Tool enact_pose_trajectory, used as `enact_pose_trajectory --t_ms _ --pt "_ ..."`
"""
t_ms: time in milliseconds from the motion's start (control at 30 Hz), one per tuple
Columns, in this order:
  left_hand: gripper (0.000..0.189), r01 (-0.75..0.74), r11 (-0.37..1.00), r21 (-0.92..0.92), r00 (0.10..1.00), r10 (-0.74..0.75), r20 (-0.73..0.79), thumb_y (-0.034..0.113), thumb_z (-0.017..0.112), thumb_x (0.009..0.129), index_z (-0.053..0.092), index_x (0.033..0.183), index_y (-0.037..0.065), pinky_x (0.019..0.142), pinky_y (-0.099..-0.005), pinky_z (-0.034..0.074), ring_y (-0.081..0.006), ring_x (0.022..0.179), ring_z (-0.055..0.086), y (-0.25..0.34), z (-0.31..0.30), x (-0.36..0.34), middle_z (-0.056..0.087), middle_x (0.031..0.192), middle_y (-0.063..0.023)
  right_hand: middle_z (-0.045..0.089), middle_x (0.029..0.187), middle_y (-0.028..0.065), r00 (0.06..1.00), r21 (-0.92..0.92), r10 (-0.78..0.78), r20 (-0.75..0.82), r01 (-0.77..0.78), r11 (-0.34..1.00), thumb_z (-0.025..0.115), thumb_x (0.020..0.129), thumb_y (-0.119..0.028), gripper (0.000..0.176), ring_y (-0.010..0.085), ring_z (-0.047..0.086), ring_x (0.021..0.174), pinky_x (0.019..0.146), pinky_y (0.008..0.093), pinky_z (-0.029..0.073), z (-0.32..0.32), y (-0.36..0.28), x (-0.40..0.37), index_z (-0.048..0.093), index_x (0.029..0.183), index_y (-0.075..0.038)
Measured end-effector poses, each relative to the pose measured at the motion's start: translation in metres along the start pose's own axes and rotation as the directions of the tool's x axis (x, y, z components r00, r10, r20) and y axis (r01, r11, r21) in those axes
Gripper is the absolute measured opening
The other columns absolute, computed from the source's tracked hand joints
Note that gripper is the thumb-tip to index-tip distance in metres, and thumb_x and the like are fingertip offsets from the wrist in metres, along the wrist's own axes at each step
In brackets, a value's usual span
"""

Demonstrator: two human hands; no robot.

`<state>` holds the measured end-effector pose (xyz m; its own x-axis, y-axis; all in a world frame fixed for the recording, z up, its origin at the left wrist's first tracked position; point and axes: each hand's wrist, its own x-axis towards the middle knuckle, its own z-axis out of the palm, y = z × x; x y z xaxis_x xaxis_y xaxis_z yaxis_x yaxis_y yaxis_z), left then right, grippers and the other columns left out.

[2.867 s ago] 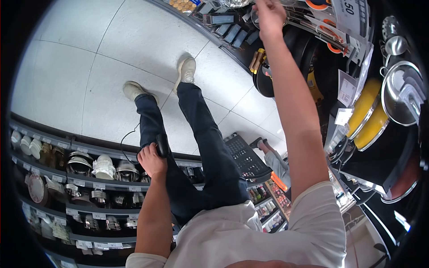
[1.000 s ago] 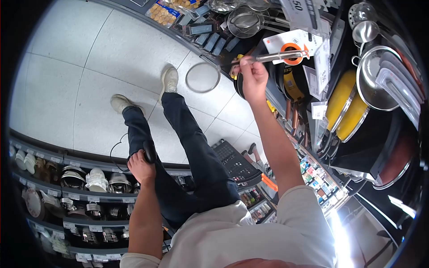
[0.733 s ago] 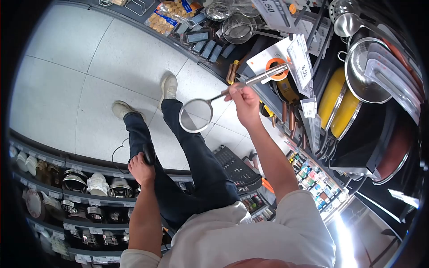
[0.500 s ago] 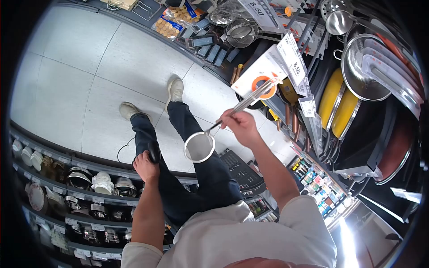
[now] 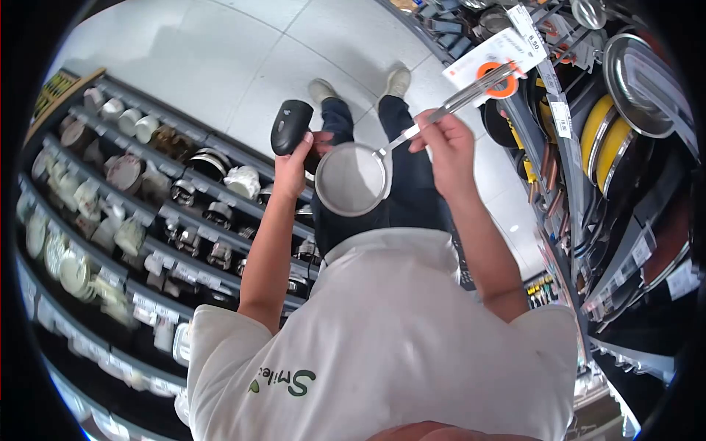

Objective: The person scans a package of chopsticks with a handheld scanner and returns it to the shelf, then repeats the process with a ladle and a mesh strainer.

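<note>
My left hand [image 5: 296, 158] is closed round a black handheld device [image 5: 291, 127], held up left of the strainer. In my right hand [image 5: 443, 143] is the metal handle of a round fine-mesh strainer [image 5: 351, 179], pinched between thumb and fingers. The mesh bowl hangs in front of my legs, close to my left hand. A white card tag [image 5: 471, 62] with an orange ring [image 5: 498, 79] is by the far end of the handle, at upper right.
Shelves [image 5: 173, 213] with bowls, cups and metal pots curve along the left. On the right hang yellow pans [image 5: 612, 143], a large metal sieve [image 5: 638, 84] and price labels. My shoes [image 5: 398, 82] stand on the tiled floor [image 5: 250, 44].
My left hand has come up with the black device, now near the strainer. The strainer and my right hand have shifted right and up in view. The camera has turned, showing more left shelves.
</note>
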<state>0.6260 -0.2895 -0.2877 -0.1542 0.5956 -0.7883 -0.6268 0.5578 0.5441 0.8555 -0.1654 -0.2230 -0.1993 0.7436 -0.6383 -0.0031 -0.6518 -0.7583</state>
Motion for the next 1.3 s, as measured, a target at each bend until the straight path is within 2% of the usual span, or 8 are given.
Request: enact_pose_trajectory --t_ms 133,300,600,800,900,1033,1133,1300 --pt "0.027 -0.204 0.946 -0.251 0.935 0.264 0.235 0.024 0.062 0.086 0.052 0.103 0.005 0.076 -0.0332 0.053 -0.0209 0.082 0.064 0.082 0.024 -0.071 0.063 0.106 -0.0206 0.062 0.076 0.0047 0.980 -0.034 -0.201 -0.008 0.201 0.979 0.059 0.089 -0.003 0.009 0.0075 0.057 0.060 0.057 0.0199 0.047 0.030 -0.073 -0.022 0.061 0.094 0.004" --pt "0.028 -0.423 0.897 0.130 0.902 0.430 -0.037 -0.004 0.073 0.069 0.056 0.090 0.005 0.070 -0.0253 0.044 -0.0110 0.080 0.054 0.142 0.074 -0.135 0.055 0.084 0.0001 0.061 0.077 0.0034 0.908 -0.101 -0.412 0.076 0.419 0.903 0.058 0.089 -0.001 0.010 0.0062 0.057 0.063 0.059 0.0195 0.047 0.060 -0.146 -0.054 0.061 0.097 0.004" --pt "0.030 -0.556 0.801 -0.222 0.830 0.547 -0.106 -0.008 0.062 0.075 0.051 0.100 0.004 0.067 -0.0327 0.053 -0.0215 0.077 0.064 0.210 0.103 -0.209 0.062 0.088 -0.0126 0.061 0.092 0.0070 0.753 0.107 -0.592 0.285 0.589 0.801 0.057 0.088 0.002 0.030 0.0100 0.060 0.080 0.072 0.0225 0.049 0.106 -0.203 -0.101 0.048 0.117 0.003" --pt "0.034 -0.584 0.794 -0.169 0.810 0.582 -0.066 -0.009 0.060 0.077 0.051 0.108 0.001 0.063 -0.0323 0.055 -0.0201 0.077 0.065 0.221 0.110 -0.227 0.061 0.087 -0.0110 0.061 0.085 0.0059 0.761 0.137 -0.591 0.267 0.577 0.805 0.054 0.091 0.000 0.018 0.0098 0.061 0.076 0.072 0.0241 0.051 0.105 -0.219 -0.109 0.052 0.108 0.003" --pt "0.034 -0.696 0.714 -0.074 0.718 0.687 -0.116 -0.008 0.061 0.076 0.052 0.108 0.000 0.065 -0.0312 0.054 -0.0211 0.076 0.065 0.221 0.120 -0.228 0.062 0.088 -0.0116 0.062 0.082 0.0049 0.703 0.117 -0.669 0.239 0.664 0.739 0.054 0.091 0.001 0.016 0.0087 0.061 0.073 0.068 0.0228 0.052 0.100 -0.236 -0.120 0.055 0.106 0.004" --pt "0.036 -0.702 0.712 0.018 0.712 0.702 -0.019 -0.011 0.059 0.074 0.052 0.108 -0.001 0.066 -0.0313 0.056 -0.0213 0.080 0.065 0.229 0.132 -0.238 0.061 0.090 -0.0112 0.062 0.081 0.0048 0.638 0.120 -0.738 0.218 0.733 0.669 0.055 0.090 0.001 0.017 0.0078 0.061 0.072 0.066 0.0218 0.051 0.094 -0.257 -0.138 0.056 0.106 0.005" --pt "0.037 -0.757 0.650 -0.061 0.647 0.760 0.068 -0.010 0.057 0.073 0.051 0.108 -0.002 0.064 -0.0320 0.057 -0.0224 0.078 0.065 0.234 0.141 -0.244 0.060 0.088 -0.0132 0.063 0.078 0.0046 0.615 0.090 -0.766 0.189 0.766 0.637 0.056 0.089 0.002 0.018 0.0077 0.061 0.069 0.064 0.0215 0.051 0.090 -0.269 -0.144 0.057 0.106 0.005" --pt "0.041 -0.576 0.756 -0.310 0.683 0.654 0.325 0.002 0.057 0.079 0.046 0.118 -0.002 0.062 -0.0362 0.057 -0.0285 0.070 0.066 0.248 0.143 -0.255 0.062 0.098 -0.0245 0.062 0.076 0.0043 0.605 0.088 -0.777 0.172 0.777 0.624 0.056 0.089 0.001 0.019 0.0077 0.061 0.068 0.063 0.0207 0.050 0.085 -0.294 -0.151 0.057 0.107 0.005"
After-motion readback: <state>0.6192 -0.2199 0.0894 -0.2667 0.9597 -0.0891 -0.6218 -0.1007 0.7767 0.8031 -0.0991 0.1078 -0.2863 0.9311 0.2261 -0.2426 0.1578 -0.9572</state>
